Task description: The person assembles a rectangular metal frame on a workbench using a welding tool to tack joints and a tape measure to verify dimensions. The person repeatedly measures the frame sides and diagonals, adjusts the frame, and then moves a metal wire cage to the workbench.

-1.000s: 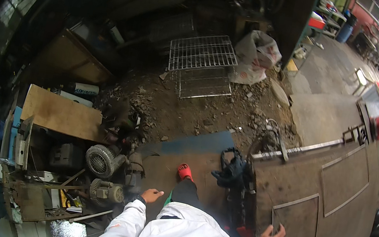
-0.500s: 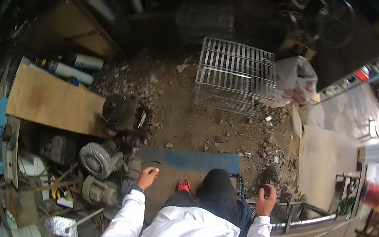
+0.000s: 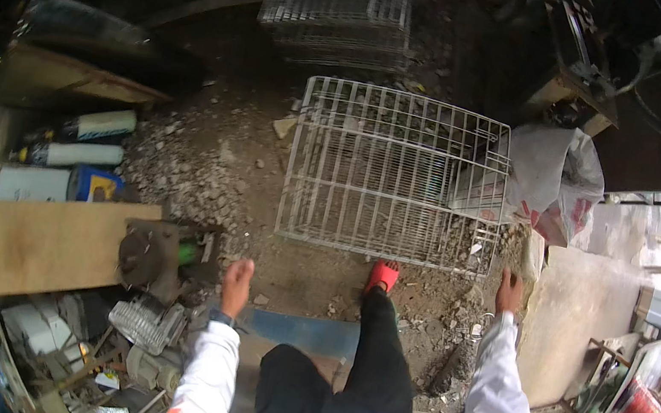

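Observation:
My left hand point(image 3: 236, 287) hangs in the air at waist height, fingers loosely bent, with nothing visible in it. Out to the right, my right hand point(image 3: 510, 291) is also empty, its fingers slightly apart. Between and beyond them a white wire rack point(image 3: 391, 194), shaped like an open box of bars, rests on the dirt floor. Its near edge lies just past my red sandal point(image 3: 383, 275). The right hand is nearest to the rack's near right corner, and a gap shows between them. Neither hand touches anything.
More wire racks point(image 3: 340, 9) are stacked farther back. A white sack point(image 3: 563, 187) stands against the rack's right side. On the left are a plywood board point(image 3: 56, 245), a rusty machine part point(image 3: 158, 257), cylinders point(image 3: 79, 154) and scrap. Rubble point(image 3: 191, 158) litters the ground; a blue-edged board point(image 3: 306, 332) lies underfoot.
I have stepped forward, so the wire rack is nearer and larger, and the blue-edged board is now under my legs. Both hands have swung forward, the right one farther out.

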`<state>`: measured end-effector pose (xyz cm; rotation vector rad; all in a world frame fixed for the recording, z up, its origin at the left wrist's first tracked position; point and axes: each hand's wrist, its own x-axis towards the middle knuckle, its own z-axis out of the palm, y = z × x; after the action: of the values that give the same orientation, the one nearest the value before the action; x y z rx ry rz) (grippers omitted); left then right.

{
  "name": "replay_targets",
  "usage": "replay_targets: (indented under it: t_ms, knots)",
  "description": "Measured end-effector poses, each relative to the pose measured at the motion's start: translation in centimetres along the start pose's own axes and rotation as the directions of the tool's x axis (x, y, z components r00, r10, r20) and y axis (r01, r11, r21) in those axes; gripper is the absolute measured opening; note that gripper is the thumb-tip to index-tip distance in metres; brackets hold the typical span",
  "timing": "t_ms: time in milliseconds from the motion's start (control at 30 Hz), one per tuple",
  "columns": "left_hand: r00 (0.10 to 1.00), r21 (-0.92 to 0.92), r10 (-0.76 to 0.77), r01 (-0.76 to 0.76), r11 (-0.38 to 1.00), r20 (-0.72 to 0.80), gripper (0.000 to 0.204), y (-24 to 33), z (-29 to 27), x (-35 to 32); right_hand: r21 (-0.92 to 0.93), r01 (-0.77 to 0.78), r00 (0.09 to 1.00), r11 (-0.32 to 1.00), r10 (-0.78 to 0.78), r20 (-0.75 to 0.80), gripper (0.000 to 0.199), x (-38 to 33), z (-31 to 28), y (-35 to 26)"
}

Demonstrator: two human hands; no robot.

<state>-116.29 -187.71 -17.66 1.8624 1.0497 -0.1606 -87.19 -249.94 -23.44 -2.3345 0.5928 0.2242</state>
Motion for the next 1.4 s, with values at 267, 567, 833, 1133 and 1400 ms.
replay_targets:
  t_ms: [267, 567, 833, 1133, 1400]
  knots:
    - [0.983, 0.145, 0.182, -0.177, 0.973, -0.019, 0.089, 16.0, 12.5, 25.5, 0.071, -0.131, 0.956, 0.989, 0.107, 0.275, 0.068, 24.2, 9.6, -6.8]
    - [0.927, 0.085, 0.073, -0.044, 0.995, -0.367, 0.061, 18.8, 17.8, 28.7, 0.204, -0.379, 0.915, 0.902, 0.333, 0.227, 0.093, 27.1, 6.1, -2.0]
    - [0.943, -0.148, -0.134, 0.092, 0.985, -0.303, 0.060, 14.2, -2.3, 36.5, 0.228, -0.153, 0.982, 0.962, 0.173, -0.073, 0.048, 11.4, 10.5, -24.9]
    - [0.791, -0.201, -0.017, -0.135, 0.970, -0.612, 0.055, 8.7, -34.8, 42.4, 0.309, -0.013, 0.999, 0.951, 0.002, 0.033, 0.051, -13.3, 26.4, -49.5]
    - [0.654, 0.040, 0.176, -0.217, 0.975, -0.736, 0.043, -5.9, -60.5, 54.0, 0.475, -0.272, 0.885, 0.837, 0.024, 0.464, 0.056, -22.7, 53.7, -63.9]
